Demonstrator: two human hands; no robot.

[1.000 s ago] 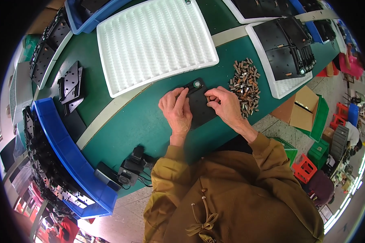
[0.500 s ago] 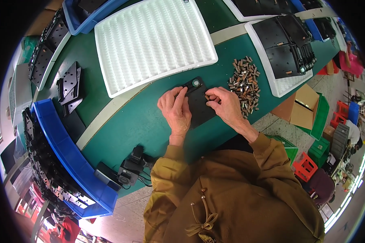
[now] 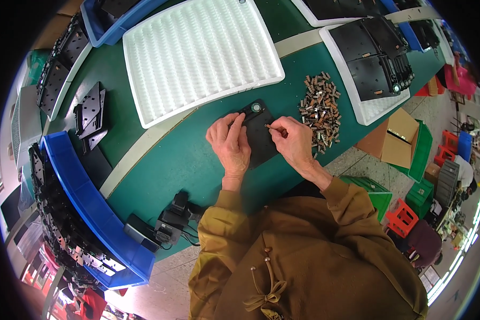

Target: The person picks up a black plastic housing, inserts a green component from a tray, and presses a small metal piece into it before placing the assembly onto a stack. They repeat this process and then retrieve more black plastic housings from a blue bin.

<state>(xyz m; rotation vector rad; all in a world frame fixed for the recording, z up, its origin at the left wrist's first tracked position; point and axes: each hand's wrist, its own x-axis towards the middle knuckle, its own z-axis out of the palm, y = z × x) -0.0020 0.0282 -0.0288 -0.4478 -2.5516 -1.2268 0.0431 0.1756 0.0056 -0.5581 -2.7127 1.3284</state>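
Head view, read as a clock face centred on the black panel with twelve at the top, showed us two bare hands over that panel, which lay flat on a green tabletop. Our left hand sat back-up at nine o'clock, its fingers bent and close together, the tips reaching the panel's upper-left edge; we could not tell whether they gripped it or only rested there. Our right hand came in at three o'clock, wrist slanting up from four, with thumb and forefinger pinched on a small brown piece just at the panel's right side. Brown cloth sleeves ended at both our wrists.

Any lettering on the parts was too small for us to read.

At twelve on the panel we saw a shiny round fitting set in smooth, dull black. A loose heap of brown and silvery clips lay at two o'clock, and beyond it a white tray bore stacked dark panels. At eleven stood a white tray of ridged, bumpy texture; at eight, a long blue plastic bin.
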